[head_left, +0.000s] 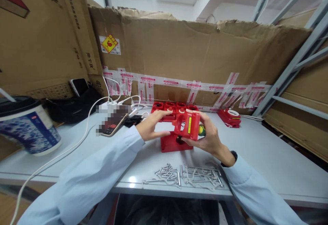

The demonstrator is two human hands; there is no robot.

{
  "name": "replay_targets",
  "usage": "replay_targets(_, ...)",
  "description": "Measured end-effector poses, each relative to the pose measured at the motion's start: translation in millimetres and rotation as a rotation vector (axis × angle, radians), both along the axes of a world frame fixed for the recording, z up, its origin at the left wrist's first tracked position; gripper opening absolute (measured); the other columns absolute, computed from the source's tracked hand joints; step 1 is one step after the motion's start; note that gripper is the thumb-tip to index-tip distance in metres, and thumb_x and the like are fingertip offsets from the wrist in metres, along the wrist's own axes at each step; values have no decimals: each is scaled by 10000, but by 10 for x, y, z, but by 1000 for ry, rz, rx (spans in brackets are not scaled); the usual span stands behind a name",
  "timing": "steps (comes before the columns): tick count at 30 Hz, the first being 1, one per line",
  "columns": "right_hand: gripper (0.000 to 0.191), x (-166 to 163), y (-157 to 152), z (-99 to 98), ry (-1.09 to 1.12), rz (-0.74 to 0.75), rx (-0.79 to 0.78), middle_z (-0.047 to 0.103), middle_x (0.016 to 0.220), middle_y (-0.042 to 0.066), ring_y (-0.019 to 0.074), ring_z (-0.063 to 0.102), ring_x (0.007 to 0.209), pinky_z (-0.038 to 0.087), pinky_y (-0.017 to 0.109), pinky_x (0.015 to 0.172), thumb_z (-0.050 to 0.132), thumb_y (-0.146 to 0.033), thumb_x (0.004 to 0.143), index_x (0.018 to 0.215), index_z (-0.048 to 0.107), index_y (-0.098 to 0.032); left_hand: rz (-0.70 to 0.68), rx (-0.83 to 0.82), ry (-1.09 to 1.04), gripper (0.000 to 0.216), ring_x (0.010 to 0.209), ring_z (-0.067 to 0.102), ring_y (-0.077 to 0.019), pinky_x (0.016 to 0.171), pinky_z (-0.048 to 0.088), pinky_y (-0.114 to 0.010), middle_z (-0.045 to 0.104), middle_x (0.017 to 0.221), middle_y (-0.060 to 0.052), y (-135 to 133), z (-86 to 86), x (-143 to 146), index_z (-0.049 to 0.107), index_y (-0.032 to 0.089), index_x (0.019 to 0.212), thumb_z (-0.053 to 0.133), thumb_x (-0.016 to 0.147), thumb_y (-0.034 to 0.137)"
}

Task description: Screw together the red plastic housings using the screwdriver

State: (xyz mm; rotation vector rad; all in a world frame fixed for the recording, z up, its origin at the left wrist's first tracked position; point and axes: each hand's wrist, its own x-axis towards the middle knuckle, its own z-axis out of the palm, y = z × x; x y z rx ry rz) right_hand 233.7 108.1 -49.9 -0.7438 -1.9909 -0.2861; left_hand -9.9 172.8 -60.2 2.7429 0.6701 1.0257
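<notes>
My right hand (211,136) grips a red plastic housing (193,126) that has a round opening and a yellow label, and holds it tilted above the table. To its left, my left hand (152,126) has thumb and fingers apart, its fingertips near the row of red housings (169,107) behind. Whether those fingertips touch a housing I cannot tell. Below the held part is a flat red piece (169,144) on the table, with a small dark part above it. A green and yellow object (202,130) shows partly behind my right hand.
Several screws (167,172) and longer metal pins with pale strips (202,175) lie near the front edge. Another red housing (229,118) with a white ring sits at the back right. Left are a phone (112,124), white cables and a large cup (28,126). Cardboard (179,54) walls the back.
</notes>
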Motion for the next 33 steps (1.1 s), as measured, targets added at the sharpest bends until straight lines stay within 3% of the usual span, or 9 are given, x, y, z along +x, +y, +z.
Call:
replay_targets(2,849,-33,-22,-6,36,37,-49,551,1214,137,265,587,1044,515,400,860,751,-407,624,1317,303,-207,-112,-32,-23,770,1218,424,-273,1000,353,-428,409,1357,-149,-138,-22,136,226,215,1373,642,759,422)
replay_targets(5,832,-62,-33,-13,77,103,-142,568,1188,133,252,608,1022,527,376,843,737,-405,641,1313,291,-199,-128,-59,-81,775,1200,442,-284,982,357,-425,423,1343,-158,-223,-48,210,221,208,1374,643,760,423)
replay_targets(11,906,68,27,97,166,94,-249,527,1256,146,258,525,1145,453,416,942,767,-391,603,1334,267,-196,112,-76,72,751,1041,533,-294,899,375,-441,560,1177,-136,-151,-42,116,435,168,1225,723,613,494)
replay_targets(17,647,232,129,100,-150,17,-541,585,1184,85,231,557,1079,438,415,922,717,-433,648,1211,476,-222,248,-60,258,690,960,561,-271,815,363,-384,632,1065,-100,-173,-72,144,532,166,1135,708,576,529)
replay_targets(24,747,324,256,-89,-336,-43,-688,591,1190,90,245,572,1030,444,425,876,737,-486,579,1235,488,-230,256,-88,337,672,960,572,-285,837,349,-395,658,1066,-100,-167,-180,178,580,150,1092,653,613,615)
replay_targets(33,693,334,281,-94,-342,-34,-798,626,1114,76,233,582,972,443,397,865,773,-403,544,1167,548,-196,237,-99,373,770,973,579,-293,835,366,-390,630,1109,-138,-149,-245,190,525,128,1184,649,613,630)
